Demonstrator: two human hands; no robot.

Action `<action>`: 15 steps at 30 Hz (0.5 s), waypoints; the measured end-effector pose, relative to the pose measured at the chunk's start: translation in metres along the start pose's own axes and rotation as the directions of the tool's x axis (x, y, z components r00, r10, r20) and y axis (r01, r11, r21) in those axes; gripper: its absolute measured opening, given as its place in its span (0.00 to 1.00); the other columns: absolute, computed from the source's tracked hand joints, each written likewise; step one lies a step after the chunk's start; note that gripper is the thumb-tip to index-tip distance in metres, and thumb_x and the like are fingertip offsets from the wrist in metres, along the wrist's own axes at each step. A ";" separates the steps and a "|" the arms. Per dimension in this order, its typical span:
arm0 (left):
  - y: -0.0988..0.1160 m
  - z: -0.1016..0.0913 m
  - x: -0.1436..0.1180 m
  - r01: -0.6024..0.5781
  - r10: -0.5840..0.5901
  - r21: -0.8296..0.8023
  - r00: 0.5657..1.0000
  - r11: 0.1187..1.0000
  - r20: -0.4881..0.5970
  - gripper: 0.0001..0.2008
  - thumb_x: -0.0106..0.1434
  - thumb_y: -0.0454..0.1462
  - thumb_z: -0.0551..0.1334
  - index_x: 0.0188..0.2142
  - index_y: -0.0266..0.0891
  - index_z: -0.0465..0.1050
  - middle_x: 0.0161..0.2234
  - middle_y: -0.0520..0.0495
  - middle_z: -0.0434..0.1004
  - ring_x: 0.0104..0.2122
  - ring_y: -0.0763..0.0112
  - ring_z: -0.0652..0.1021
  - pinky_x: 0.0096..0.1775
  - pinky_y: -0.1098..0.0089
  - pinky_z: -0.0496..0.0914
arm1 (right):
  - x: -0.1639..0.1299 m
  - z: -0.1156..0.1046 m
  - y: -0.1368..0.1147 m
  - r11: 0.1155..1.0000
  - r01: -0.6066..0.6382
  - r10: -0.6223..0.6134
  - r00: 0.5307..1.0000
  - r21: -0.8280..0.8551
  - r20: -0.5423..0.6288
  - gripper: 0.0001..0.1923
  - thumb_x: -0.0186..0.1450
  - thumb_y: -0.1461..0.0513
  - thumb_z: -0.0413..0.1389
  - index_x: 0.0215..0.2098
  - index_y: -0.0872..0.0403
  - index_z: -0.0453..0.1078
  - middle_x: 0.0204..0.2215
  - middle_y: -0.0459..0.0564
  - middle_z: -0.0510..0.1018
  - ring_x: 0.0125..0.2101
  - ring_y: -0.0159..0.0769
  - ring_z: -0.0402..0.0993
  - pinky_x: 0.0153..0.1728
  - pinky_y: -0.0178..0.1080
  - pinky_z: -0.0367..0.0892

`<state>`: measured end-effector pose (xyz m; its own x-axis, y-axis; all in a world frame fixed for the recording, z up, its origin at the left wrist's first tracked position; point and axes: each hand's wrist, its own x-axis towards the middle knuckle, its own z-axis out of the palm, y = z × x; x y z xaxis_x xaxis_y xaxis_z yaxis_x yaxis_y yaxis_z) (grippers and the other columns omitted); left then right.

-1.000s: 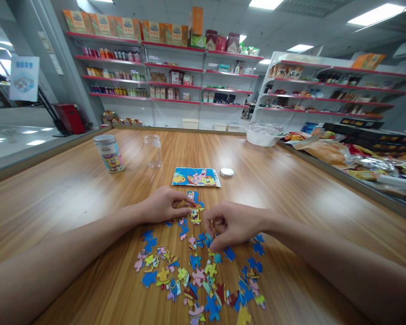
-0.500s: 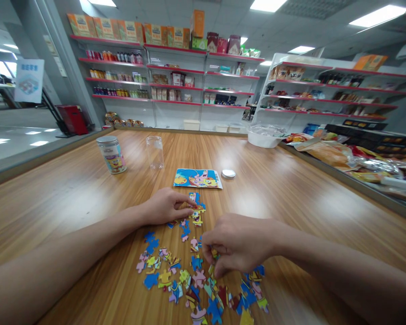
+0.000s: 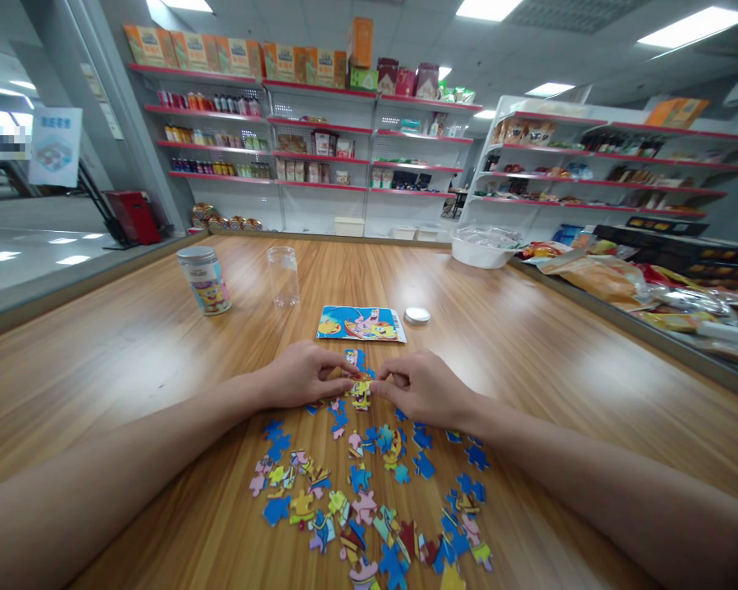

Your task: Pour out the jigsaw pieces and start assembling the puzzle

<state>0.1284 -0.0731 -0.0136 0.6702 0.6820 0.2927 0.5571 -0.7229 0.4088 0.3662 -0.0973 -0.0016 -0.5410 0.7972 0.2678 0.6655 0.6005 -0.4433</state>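
A small joined group of jigsaw puzzle pieces (image 3: 362, 396), blue at the top and yellow with a cartoon face below, lies between my hands. From its left side my left hand (image 3: 304, 375) rests on the wood, index finger and thumb pressed to the group's edge. My right hand (image 3: 427, 389) meets it from the right, thumb and finger pinched on a puzzle piece largely hidden by the fingertips. Many loose puzzle pieces (image 3: 364, 506) are spread nearer to me, blue, yellow, pink and brown. Just beyond the hands lies a picture card (image 3: 361, 324) with cartoon figures.
A round silver lid (image 3: 416, 315) lies right of the card. Farther left stand a printed can (image 3: 204, 283) and a clear plastic jar (image 3: 283, 279). A white basin (image 3: 483, 248) and packaged snacks (image 3: 658, 287) are at the right, stocked shelves (image 3: 320, 123) behind.
My right hand has moved up and left from the loose pieces to the joined group, uncovering blue and yellow pieces beneath where it was. My left hand stays in place.
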 end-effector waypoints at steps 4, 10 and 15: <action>-0.001 0.000 0.000 -0.002 0.003 -0.009 1.000 1.000 0.005 0.12 0.65 0.43 0.63 0.43 0.42 0.82 0.17 0.56 0.65 0.17 0.79 0.59 0.23 0.77 0.53 | -0.001 -0.001 0.008 0.989 0.150 -0.151 0.986 -0.017 -0.065 0.10 0.63 0.64 0.55 0.36 0.57 0.79 0.14 0.41 0.67 0.16 0.24 0.56 0.22 0.32 0.50; -0.001 0.001 0.000 -0.017 0.017 -0.013 1.000 1.000 0.002 0.12 0.65 0.43 0.62 0.43 0.41 0.82 0.17 0.55 0.67 0.17 0.79 0.60 0.23 0.77 0.53 | -0.002 0.003 0.012 0.952 0.298 -0.299 0.954 -0.077 -0.006 0.19 0.60 0.67 0.52 0.43 0.50 0.81 0.19 0.47 0.77 0.17 0.26 0.64 0.22 0.32 0.54; -0.001 0.001 0.000 -0.005 0.005 -0.022 1.000 1.000 -0.003 0.12 0.65 0.43 0.62 0.42 0.42 0.82 0.17 0.55 0.68 0.17 0.79 0.61 0.23 0.77 0.54 | -0.002 0.003 0.011 0.964 0.244 -0.242 0.970 -0.108 0.032 0.20 0.57 0.69 0.52 0.41 0.50 0.82 0.22 0.49 0.81 0.20 0.29 0.69 0.24 0.32 0.58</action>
<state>0.1286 -0.0724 -0.0145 0.6716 0.6785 0.2976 0.5423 -0.7239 0.4265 0.3736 -0.0927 -0.0096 -0.7020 0.6259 0.3399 0.5648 0.7799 -0.2696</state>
